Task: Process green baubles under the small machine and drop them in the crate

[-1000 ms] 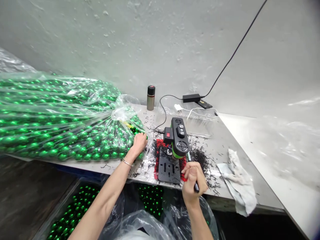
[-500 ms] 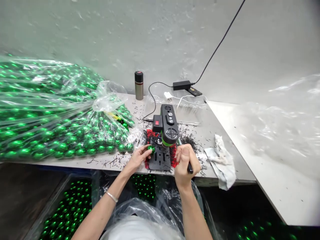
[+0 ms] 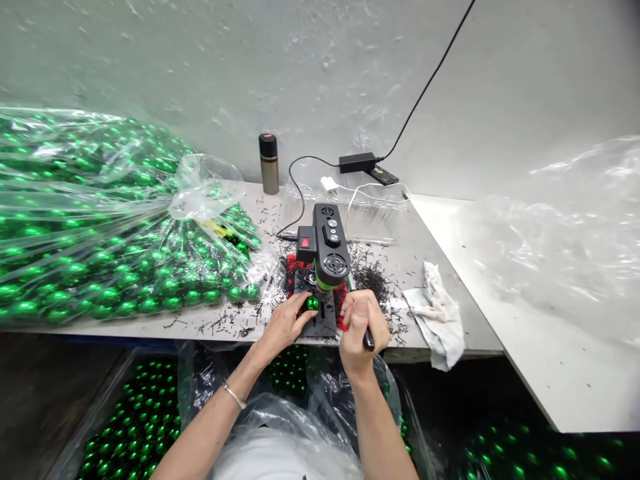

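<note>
My left hand [image 3: 286, 321] pinches a shiny green ball [image 3: 313, 303] between thumb and fingers, just above the slotted black base plate [image 3: 320, 327]. Over the ball leans the head of a small black bench machine [image 3: 330, 243] with round vents, buttons and a red switch [image 3: 305, 243]. My right hand [image 3: 364, 327] is wrapped round the lever handle [image 3: 369, 340] on the machine's right side; the handle's black end pokes out below the fist. A red mat [image 3: 342, 297] shows under the machine, strewn with black bits.
Clear bags of green balls [image 3: 100, 267] fill the table's left. A flask [image 3: 269, 164], a power adapter [image 3: 357, 162] and a white plug [image 3: 329, 185] stand behind. A rag [image 3: 435, 317] hangs over the front edge at right. Below, bins hold more green balls [image 3: 135, 413].
My left hand has carried the green ball rightward, in front of the machine's head. My right hand keeps its hold on the lever. The whole view has shifted slightly.
</note>
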A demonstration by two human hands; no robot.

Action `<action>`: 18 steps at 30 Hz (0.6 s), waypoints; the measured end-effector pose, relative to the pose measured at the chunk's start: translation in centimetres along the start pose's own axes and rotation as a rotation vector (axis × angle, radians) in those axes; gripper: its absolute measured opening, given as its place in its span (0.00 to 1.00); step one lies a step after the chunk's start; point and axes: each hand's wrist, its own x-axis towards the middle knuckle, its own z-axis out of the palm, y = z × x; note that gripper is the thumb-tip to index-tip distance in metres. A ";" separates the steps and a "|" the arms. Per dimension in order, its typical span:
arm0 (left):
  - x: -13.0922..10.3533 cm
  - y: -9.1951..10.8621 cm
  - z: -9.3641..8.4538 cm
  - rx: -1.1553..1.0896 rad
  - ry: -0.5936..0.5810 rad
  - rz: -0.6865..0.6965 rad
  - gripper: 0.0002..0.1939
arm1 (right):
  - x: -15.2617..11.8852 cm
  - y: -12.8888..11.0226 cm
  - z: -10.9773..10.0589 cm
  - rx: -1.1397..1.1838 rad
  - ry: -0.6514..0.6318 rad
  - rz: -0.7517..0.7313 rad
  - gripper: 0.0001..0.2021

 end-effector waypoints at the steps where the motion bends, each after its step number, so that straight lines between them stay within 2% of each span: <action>1: 0.0 0.0 -0.1 0.014 -0.001 0.011 0.18 | -0.1 0.0 0.0 -0.003 -0.001 -0.003 0.17; 9: 0.1 0.3 -1.4 0.042 -0.095 -0.021 0.16 | -0.5 0.3 0.0 -0.002 0.008 -0.030 0.17; 18: 1.3 0.5 -0.7 0.100 -0.108 -0.058 0.17 | -0.6 0.4 0.0 -0.027 0.011 -0.025 0.17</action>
